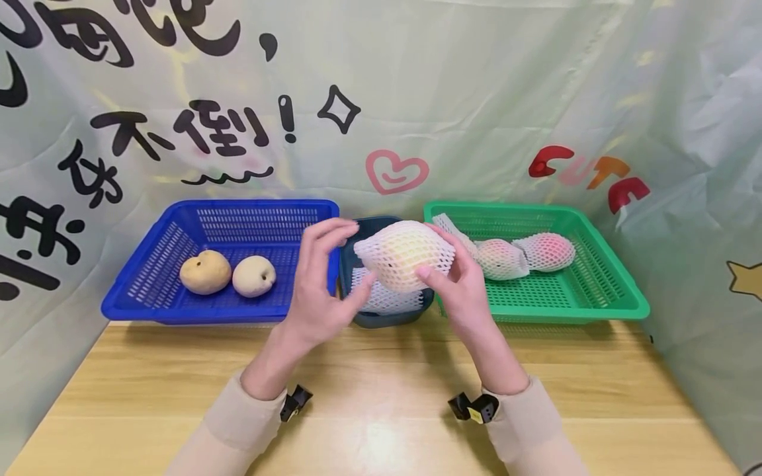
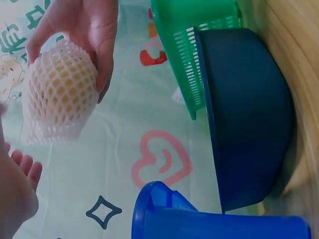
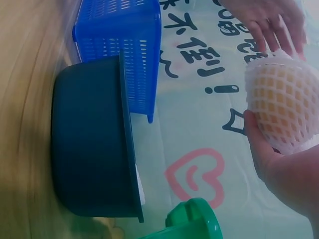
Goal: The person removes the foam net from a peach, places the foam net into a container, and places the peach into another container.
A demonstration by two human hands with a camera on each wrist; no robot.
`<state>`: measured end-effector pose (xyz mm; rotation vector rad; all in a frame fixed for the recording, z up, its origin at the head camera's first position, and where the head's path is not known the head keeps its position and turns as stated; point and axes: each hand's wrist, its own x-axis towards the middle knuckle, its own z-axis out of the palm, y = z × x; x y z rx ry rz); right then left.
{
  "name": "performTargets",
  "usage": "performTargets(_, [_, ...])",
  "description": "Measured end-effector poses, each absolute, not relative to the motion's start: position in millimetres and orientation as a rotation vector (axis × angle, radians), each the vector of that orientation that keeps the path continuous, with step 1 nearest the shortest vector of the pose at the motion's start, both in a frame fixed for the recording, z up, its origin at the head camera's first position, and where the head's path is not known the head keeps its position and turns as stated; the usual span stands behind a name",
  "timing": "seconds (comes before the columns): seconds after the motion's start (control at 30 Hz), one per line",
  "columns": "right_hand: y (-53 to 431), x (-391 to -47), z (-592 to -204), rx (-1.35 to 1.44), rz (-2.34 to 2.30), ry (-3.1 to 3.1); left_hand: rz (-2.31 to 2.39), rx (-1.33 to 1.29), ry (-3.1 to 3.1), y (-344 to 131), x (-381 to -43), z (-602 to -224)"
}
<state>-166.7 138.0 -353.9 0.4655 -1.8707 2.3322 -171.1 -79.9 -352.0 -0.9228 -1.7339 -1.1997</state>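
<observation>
My right hand [image 1: 461, 277] grips a pale yellow peach [image 1: 405, 254] in a white foam net, thumb in front and fingers behind. The net's loose end points left, toward my left hand [image 1: 321, 284]. That hand has its fingers spread and bent loosely, with the thumb tip right at the net's edge. In the right wrist view, the netted peach [image 3: 279, 99] lies between both hands. Below the peach in the head view stands a dark blue bin [image 1: 378, 322] with white foam nets [image 1: 389, 301] inside, partly hidden by the hands and fruit.
A blue basket [image 1: 309, 311] on the left holds two bare peaches [image 1: 205, 272]. On the right, a green basket [image 1: 619, 304] contains several netted fruits [image 1: 500, 259]. All three containers stand on a wooden table [image 1: 369, 396] against a printed cloth backdrop [image 1: 476, 99].
</observation>
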Motion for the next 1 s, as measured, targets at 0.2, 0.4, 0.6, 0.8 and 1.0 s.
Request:
performTargets(0.2, [139.3,-166.9,-356.4,0.43,2.482,-1.731,-1.596,-0.871,-1.655,-79.8,-170.9,-355.3])
performTargets(0.4, [142.6,-166.3,-354.6,0.461,2.547,-1.593,-2.009,-0.782,-1.836,-78.1,-170.3,-351.7])
performTargets(0.6, [144.2,-166.4,-356.1,0.446,2.57,-1.577,-2.161,-0.68,-2.018,-79.9,-171.2,-353.1])
performTargets(0.8, [144.4,-170.8,-355.6,0.431,2.553,-1.637,-1.969,-0.835,-1.907,-76.1,-175.5,-357.5])
performTargets(1.0, [141.7,-172.4,-358.9,0.416,2.557,-1.728,-1.756,-0.871,-1.981,-78.5,-171.6,-357.4])
